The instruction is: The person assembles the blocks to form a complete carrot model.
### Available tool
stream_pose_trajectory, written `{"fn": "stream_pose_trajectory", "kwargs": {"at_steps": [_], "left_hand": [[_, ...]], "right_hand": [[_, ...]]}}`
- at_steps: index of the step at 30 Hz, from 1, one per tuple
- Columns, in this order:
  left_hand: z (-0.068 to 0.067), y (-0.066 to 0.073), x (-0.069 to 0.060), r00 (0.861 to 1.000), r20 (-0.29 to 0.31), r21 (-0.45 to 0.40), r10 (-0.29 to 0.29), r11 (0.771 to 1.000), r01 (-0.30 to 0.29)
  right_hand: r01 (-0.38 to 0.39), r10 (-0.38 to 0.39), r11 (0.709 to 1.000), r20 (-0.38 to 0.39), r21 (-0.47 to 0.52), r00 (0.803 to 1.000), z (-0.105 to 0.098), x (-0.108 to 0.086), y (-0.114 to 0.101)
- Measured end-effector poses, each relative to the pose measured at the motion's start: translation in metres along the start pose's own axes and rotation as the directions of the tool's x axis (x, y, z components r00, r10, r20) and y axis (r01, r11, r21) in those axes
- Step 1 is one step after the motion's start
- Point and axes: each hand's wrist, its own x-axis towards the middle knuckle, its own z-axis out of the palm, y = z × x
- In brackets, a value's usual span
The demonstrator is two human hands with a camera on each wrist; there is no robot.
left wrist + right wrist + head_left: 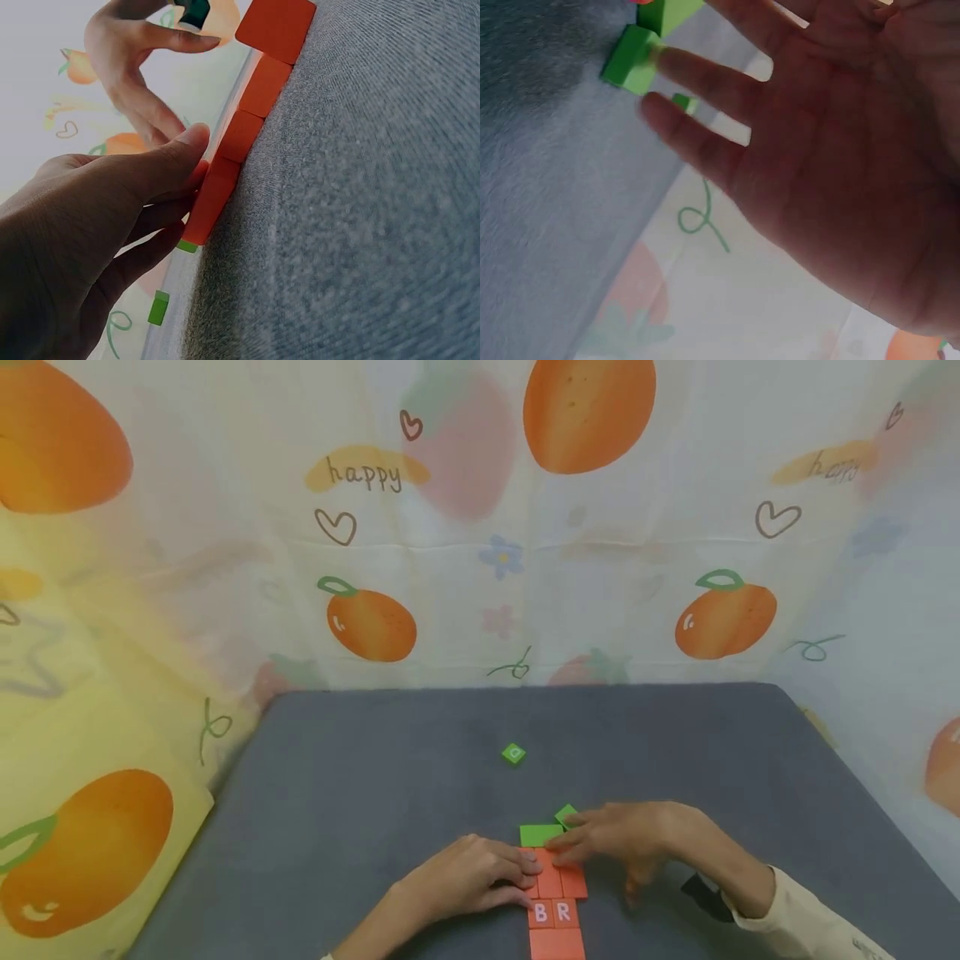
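Note:
Flat orange-red blocks lie edge to edge in a column on the table. Below them sit two small lettered blocks, B and R, then a wide orange-red block. A green block tops the column, with a small tilted green block at its upper right. My left hand rests against the column's left edge, fingers extended. Spread fingers of my right hand touch the column's upper right; in the right wrist view its fingertips reach the small green block.
Farther back on the grey table lies a separate green block with a white letter like O. A fruit-patterned cloth hangs behind and beside the table. A dark device shows at the right wrist.

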Motion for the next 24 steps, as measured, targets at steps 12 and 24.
{"fn": "stream_pose_trajectory", "kwargs": {"at_steps": [12,24], "left_hand": [[0.003,0.005,0.005,1.000,0.000,-0.042,0.019,0.999,-0.019],[0.000,0.004,0.004,0.997,-0.041,0.084,0.063,0.995,-0.059]], "right_hand": [[0.029,-0.019,0.993,-0.091,0.113,0.996,0.013,-0.006,0.004],[0.091,-0.076,0.992,-0.165,0.086,0.983,0.011,0.003,0.011]]}}
